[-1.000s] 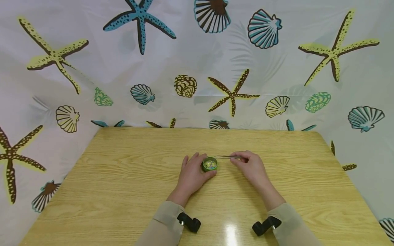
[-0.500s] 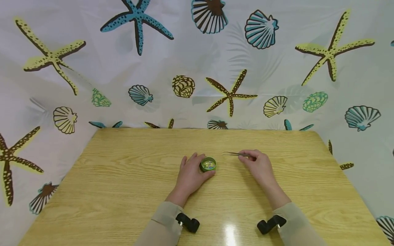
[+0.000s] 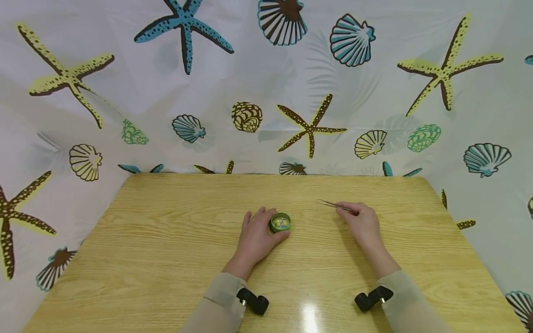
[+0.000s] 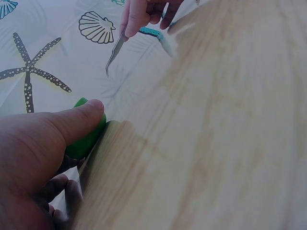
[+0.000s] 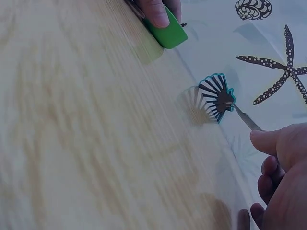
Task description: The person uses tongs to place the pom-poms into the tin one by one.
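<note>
A small round green container (image 3: 280, 231), open at the top, stands on the table with several tiny coloured pieces (image 3: 281, 223) inside. My left hand (image 3: 256, 238) grips it from the left, fingers round the far side and thumb along the near side. In the left wrist view the thumb (image 4: 79, 122) presses on its green wall (image 4: 86, 145). Off to the right, my right hand (image 3: 363, 226) pinches slim metal tweezers (image 3: 334, 205) between thumb and fingers. Their bent tips point left and stand over the table, apart from the container; no piece shows between them.
The wood-grain table (image 3: 166, 259) reaches back to a white cloth (image 3: 233, 69) printed with starfish and shells, which also hangs at both sides. A black wrist mount (image 3: 252, 300) sits on each sleeve.
My right hand has drawn the tweezers from the container's rim away to the right, and their tips have risen a little. My left hand still holds the container in place.
</note>
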### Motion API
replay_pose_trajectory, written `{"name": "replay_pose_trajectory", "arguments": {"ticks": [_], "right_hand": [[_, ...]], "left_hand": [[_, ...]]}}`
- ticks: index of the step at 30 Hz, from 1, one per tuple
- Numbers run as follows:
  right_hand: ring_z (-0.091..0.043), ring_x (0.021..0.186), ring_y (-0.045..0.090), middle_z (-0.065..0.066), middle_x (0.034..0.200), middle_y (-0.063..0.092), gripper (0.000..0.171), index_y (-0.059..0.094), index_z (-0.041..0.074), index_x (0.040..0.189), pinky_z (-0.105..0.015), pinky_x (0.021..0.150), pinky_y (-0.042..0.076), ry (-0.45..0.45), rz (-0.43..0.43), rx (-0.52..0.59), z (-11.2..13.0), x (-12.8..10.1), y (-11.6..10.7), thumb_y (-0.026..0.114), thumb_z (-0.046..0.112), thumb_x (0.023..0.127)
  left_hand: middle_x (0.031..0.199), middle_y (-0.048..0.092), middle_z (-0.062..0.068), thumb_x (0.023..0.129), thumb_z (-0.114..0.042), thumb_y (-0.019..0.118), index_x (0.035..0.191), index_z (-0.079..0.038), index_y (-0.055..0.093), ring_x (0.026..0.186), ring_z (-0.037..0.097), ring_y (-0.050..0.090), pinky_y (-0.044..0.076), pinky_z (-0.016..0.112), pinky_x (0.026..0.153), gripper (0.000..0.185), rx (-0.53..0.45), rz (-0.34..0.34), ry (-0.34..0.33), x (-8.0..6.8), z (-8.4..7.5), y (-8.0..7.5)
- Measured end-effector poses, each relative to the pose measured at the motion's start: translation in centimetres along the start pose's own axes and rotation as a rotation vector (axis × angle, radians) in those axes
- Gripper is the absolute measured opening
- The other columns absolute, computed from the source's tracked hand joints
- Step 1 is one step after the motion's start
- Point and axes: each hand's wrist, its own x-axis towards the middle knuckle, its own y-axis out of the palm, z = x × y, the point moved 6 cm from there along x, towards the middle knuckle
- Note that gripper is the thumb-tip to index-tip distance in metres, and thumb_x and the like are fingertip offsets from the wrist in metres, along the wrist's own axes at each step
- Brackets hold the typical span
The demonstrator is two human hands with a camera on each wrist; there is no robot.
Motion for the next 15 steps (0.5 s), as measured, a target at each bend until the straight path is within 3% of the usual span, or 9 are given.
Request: {"name": "replay_pose_trajectory", "arguments": {"ticks": [12, 15], "right_hand": [[-0.034, 0.114, 0.064, -0.018, 0.124, 0.069, 0.030, 0.083, 0.008, 0.129, -0.042, 0.092, 0.051, 0.006, -0.049, -0.053, -1.2, 0.7, -1.8, 0.076, 0.027, 0.107], [-0.038, 0.121, 0.059, -0.020, 0.126, 0.069, 0.029, 0.083, 0.007, 0.129, -0.048, 0.099, 0.049, -0.006, -0.060, -0.083, -1.3, 0.7, -2.0, 0.076, 0.025, 0.107]], "left_hand": [[0.153, 0.065, 0.017, 0.095, -0.037, 0.091, 0.151, -0.002, 0.064, 0.156, 0.039, 0.045, 0.014, 0.062, 0.134, 0.072, -0.001, -0.004, 0.000, 0.1, 0.1, 0.1], [0.153, 0.065, 0.018, 0.094, -0.037, 0.091, 0.151, -0.002, 0.064, 0.156, 0.040, 0.045, 0.014, 0.063, 0.134, 0.072, -0.001, -0.003, -0.002, 0.1, 0.1, 0.0]]}}
